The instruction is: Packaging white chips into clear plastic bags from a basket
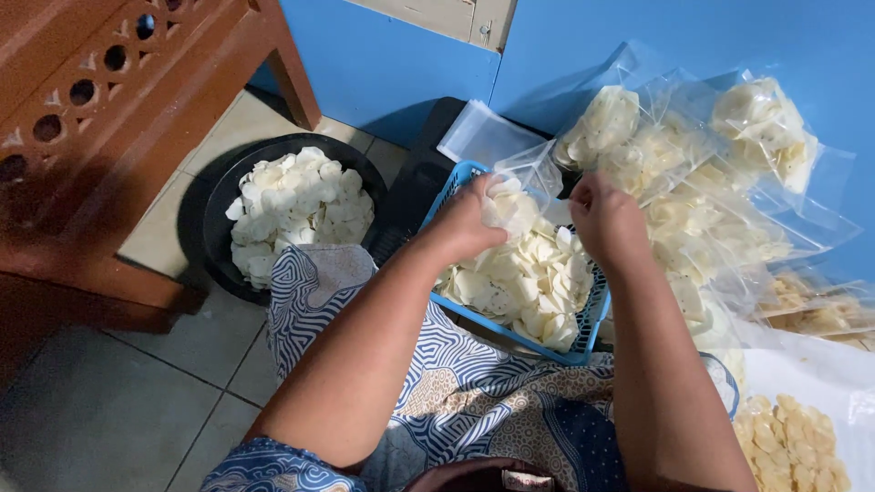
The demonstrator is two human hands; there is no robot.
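Both hands' fingers (492, 211) curl closed, pinching a clear bag (529, 173) over chips (524, 278)

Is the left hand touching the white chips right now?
Touching. The head view shows the left hand closed around a clump of white chips above the blue basket, no gap between them.

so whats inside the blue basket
The blue basket holds a heap of pale white chips. The left hand and right hand hover over it with a clear plastic bag. The chips and forearms cover its bottom.
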